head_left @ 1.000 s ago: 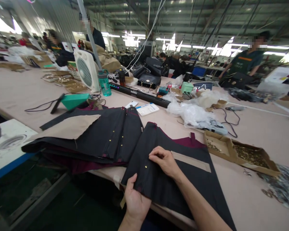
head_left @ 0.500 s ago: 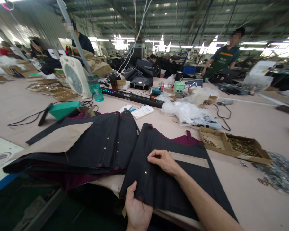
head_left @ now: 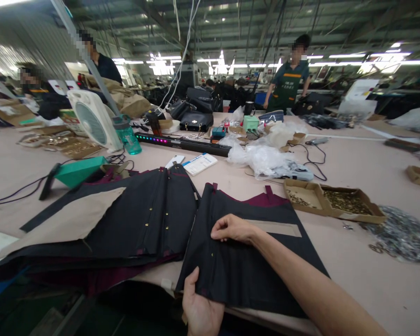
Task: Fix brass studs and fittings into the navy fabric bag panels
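A dark fabric panel (head_left: 266, 275) with maroon edging and a beige strip lies at the table's front edge. At its lower left corner my left hand (head_left: 203, 305) holds the edge, thumb on top and fingers underneath. My right hand (head_left: 231, 228) is closed in a pinch over the panel's left part, above a small brass stud (head_left: 212, 255); whatever is between its fingertips is too small to make out. To the left lies a stack of similar dark panels (head_left: 126, 214) with brass studs and a beige piece on top.
Cardboard trays (head_left: 348, 200) of small metal parts and a pile of silver pieces (head_left: 406, 233) lie right. Behind are plastic bags (head_left: 262, 158), a black light bar (head_left: 189, 143), a teal bottle (head_left: 128, 135) and a fan (head_left: 93, 119). People stand farther back.
The camera view has shifted, so most things appear farther left. Both hands keep nearly the same places on the panel. The standing person at the right back has changed arm posture.
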Tool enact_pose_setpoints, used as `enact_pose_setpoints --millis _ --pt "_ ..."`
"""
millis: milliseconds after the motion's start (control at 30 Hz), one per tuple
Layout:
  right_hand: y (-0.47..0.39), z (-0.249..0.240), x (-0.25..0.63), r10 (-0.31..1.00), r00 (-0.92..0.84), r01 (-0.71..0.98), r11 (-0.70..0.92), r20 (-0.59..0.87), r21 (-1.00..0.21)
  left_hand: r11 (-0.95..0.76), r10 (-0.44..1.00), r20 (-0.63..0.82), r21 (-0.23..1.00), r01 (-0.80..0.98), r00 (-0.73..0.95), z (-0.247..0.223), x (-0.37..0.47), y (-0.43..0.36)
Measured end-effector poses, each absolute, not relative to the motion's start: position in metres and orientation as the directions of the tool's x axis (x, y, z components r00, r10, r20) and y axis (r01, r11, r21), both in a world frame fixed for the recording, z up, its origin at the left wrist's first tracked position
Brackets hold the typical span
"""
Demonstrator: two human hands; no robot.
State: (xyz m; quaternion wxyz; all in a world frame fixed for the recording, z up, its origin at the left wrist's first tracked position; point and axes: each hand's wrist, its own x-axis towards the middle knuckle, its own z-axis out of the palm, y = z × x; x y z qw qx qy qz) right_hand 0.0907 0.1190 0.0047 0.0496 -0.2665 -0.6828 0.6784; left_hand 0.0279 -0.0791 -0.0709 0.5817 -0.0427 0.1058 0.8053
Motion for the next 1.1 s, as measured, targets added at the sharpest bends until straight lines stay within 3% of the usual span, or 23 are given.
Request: enact_pose_setpoints --millis 233,433,633,800,933,1100 --pt "0.127 -0.003 0.084 0.417 -0.832 0.296 -0.221 -0.365 -0.929 -0.316 0.889 -0.283 0.188 -0.93 -0.359 -0.065 0.025 -0.079" --pt "0.128 -0.013 0.076 0.508 -0.768 0.399 -0.094 -0.389 -0.912 -0.274 0.882 -0.31 0.277 -0.921 -0.356 -0.057 0.021 -0.08" --pt "0.12 -0.011 0.087 0.477 -0.857 0.205 -0.03 -0.194 -0.978 -0.269 0.885 -0.277 0.35 -0.897 -0.374 -0.071 0.022 -0.075" --pt "0.11 -0.013 0.088 0.595 -0.786 0.258 0.062 -0.172 -0.964 -0.275 0.892 -0.24 0.386 -0.881 -0.383 -0.069 0.023 -0.075" --pt "0.097 -0.009 0.093 0.649 -0.761 0.153 0.136 -0.028 -0.979 -0.282 0.864 -0.291 0.398 -0.873 -0.412 -0.054 0.026 -0.077" --pt "0.071 0.008 0.128 0.784 -0.604 0.011 0.187 0.142 -0.982 -0.331 0.764 -0.428 0.383 -0.863 -0.483 -0.021 0.039 -0.079"
